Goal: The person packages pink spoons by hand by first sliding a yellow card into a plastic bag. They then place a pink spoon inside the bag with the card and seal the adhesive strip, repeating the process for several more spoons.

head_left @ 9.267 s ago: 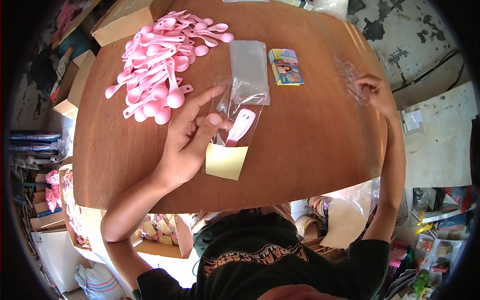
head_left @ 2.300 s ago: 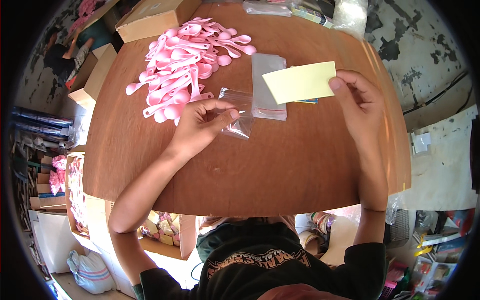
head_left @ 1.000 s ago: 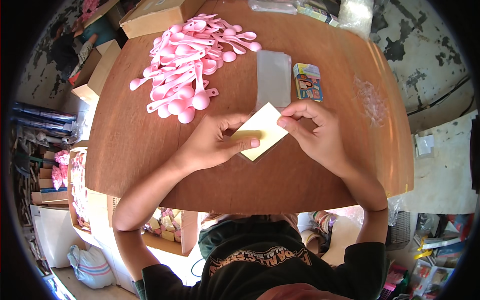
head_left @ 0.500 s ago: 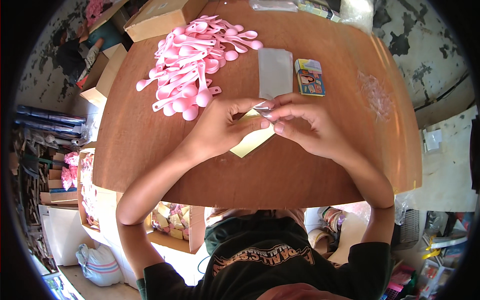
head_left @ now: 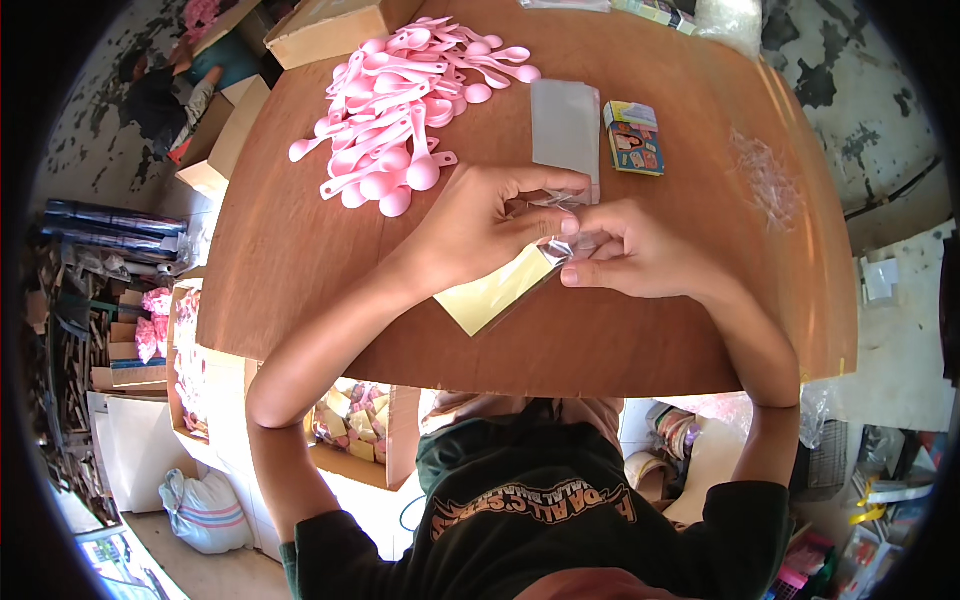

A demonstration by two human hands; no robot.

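Note:
A pale yellow card (head_left: 497, 292) lies inside a clear plastic bag (head_left: 557, 252) over the table, slanting down toward me. My left hand (head_left: 485, 222) is closed on the bag's upper part, thumb and fingers pinching the film. From the other side my right hand (head_left: 645, 252) pinches the crumpled clear film near the bag's end. Just beyond my hands lies a stack of flat clear bags (head_left: 566, 128). Beside it sits a stack of colourful printed cards (head_left: 634, 140). A heap of pink measuring spoons (head_left: 395, 110) spreads out at the far left.
The brown wooden table (head_left: 310, 270) has a curved near edge. Clear film scraps (head_left: 765, 180) lie at its right. A cardboard box (head_left: 335, 30) stands at the back left. Below the table, an open carton (head_left: 350, 465) holds yellow-and-pink packets. Another person (head_left: 160, 110) is at the far left.
My hands have shifted slightly right and turned the bag. More of the yellow card and crumpled film shows between them. The whole view has moved a little.

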